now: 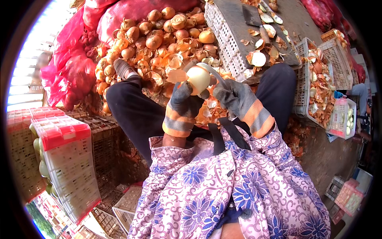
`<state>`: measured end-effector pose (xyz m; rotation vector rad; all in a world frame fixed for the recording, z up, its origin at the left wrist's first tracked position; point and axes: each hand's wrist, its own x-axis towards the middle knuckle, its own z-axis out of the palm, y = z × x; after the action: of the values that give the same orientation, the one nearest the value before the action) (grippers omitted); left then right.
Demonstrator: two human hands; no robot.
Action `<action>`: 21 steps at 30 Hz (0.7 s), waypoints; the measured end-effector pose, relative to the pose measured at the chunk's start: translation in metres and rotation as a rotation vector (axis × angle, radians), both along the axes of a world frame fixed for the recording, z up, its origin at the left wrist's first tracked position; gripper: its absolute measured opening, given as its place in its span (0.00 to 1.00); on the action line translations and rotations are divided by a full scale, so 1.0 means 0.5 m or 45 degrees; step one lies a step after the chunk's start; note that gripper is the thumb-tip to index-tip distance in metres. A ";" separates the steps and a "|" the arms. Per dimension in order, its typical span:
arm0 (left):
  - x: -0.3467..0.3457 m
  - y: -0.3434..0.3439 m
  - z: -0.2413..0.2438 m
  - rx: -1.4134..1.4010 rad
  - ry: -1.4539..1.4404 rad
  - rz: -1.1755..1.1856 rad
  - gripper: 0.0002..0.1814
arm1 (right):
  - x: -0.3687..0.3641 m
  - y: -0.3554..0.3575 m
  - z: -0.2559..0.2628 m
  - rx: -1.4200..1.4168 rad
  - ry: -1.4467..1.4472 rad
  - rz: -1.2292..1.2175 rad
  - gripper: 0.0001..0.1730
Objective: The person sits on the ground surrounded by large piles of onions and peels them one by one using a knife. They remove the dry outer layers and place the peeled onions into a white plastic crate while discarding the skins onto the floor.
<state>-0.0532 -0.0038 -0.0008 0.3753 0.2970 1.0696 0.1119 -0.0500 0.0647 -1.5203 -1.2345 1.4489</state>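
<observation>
My left hand [185, 100], in a grey work glove with an orange cuff band, grips a pale peeled onion [198, 78] in front of my chest. My right hand [233, 95], gloved alike, is closed on a thin curved grey tool [213, 71] that looks like a blade. Its curve passes over the top of the onion; contact cannot be told. A flap of orange skin [176, 76] shows just left of the onion. Beyond my hands lies a heap of unpeeled brown onions [155, 41] with loose skins.
A cleaver [251, 15] and onion pieces lie on a dark board [229, 27] over a white crate [223, 44]. Right of my knee stands a crate of skins [319, 89]. Red mesh sacks [71, 68] and a red-rimmed crate [71, 161] are at left. A person's leg [360, 97] shows far right.
</observation>
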 end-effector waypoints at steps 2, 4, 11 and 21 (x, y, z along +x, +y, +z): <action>-0.005 0.002 -0.003 -0.007 -0.002 0.022 0.44 | 0.020 -0.010 -0.023 0.091 -0.140 0.150 0.33; -0.007 0.004 0.014 0.017 0.079 -0.017 0.44 | 0.025 -0.017 -0.014 0.072 -0.210 0.154 0.35; -0.021 0.005 0.022 0.088 0.416 0.036 0.41 | 0.055 -0.021 -0.009 -0.040 -0.330 0.298 0.33; -0.034 0.008 -0.005 -0.087 -0.257 0.031 0.37 | 0.037 -0.050 -0.060 0.387 -0.560 0.092 0.15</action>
<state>-0.0704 0.0000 -0.0034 0.2010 0.1579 1.1093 0.1304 -0.0749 0.0349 -1.6400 -1.6957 0.9343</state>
